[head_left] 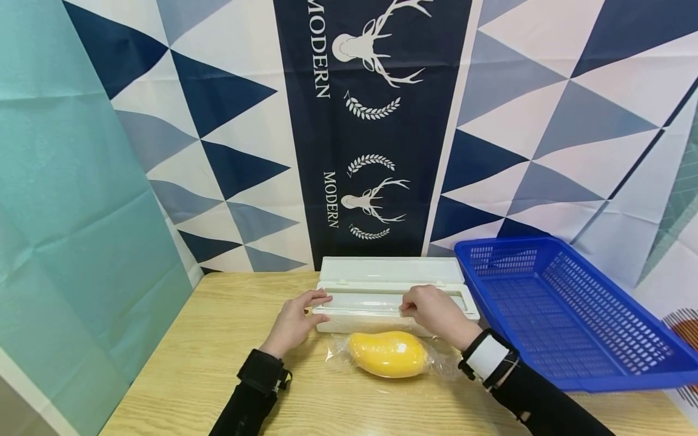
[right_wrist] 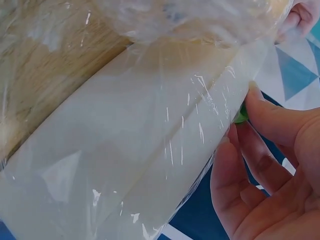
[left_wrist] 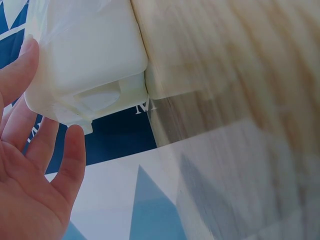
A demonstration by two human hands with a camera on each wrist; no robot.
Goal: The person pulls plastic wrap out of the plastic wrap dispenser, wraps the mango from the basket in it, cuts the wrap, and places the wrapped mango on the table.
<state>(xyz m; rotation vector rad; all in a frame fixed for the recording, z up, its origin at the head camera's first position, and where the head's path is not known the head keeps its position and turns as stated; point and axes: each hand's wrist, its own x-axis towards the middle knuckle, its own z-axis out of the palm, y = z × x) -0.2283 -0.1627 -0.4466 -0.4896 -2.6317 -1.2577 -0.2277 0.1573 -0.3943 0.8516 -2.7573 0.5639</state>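
Observation:
A white cling film dispenser (head_left: 349, 325) lies lengthwise on the table, its lid (head_left: 389, 269) raised at the back and the film roll (head_left: 362, 301) showing inside. My left hand (head_left: 294, 321) holds its left end, thumb at the front and fingers at the end and top. Over the dispenser's right part, my right hand (head_left: 436, 310) pinches a small green cutter slider (right_wrist: 242, 115) at the edge, mostly hidden by the fingers. Just in front lies a yellow mango (head_left: 388, 354) in clear cling film (head_left: 444, 361), which stretches over the dispenser's front in the right wrist view.
A blue plastic basket (head_left: 578, 327) stands on the right, close beside the dispenser and the right forearm. Patterned cloth (head_left: 376, 139) hangs behind the wooden table (head_left: 180, 369), and a plain teal sheet (head_left: 82, 212) hangs at the left.

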